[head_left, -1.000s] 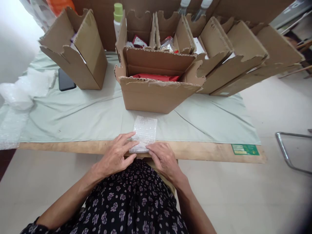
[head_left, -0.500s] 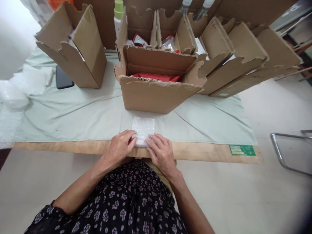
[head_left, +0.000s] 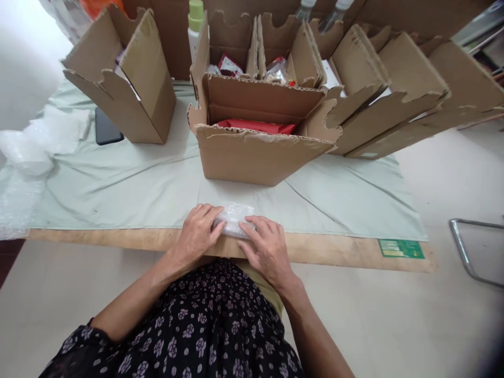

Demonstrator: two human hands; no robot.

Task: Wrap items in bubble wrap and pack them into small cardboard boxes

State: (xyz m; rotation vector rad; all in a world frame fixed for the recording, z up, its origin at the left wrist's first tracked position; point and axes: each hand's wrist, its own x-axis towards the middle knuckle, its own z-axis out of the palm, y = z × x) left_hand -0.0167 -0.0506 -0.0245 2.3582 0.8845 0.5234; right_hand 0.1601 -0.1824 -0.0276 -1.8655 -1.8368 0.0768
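A small piece of bubble wrap lies at the front edge of the table, its near part rolled or folded over into a thick band. My left hand grips its left end, with thumb and fingers curled on it. On the right end sits my right hand, fingers bent over the fold and thumb at the near side. Whether anything is wrapped inside cannot be seen. Just beyond stands an open cardboard box with a red packet in it.
More open cardboard boxes stand in a row behind, some holding packets. Another box is at the left, near a dark phone and crumpled bubble wrap. A green-capped bottle stands at the back. A green card lies on the table's wooden edge.
The bubble wrap has become shorter from front to back, its near side turned over into a thicker fold. Both hands stay at its ends. The view has shifted slightly.
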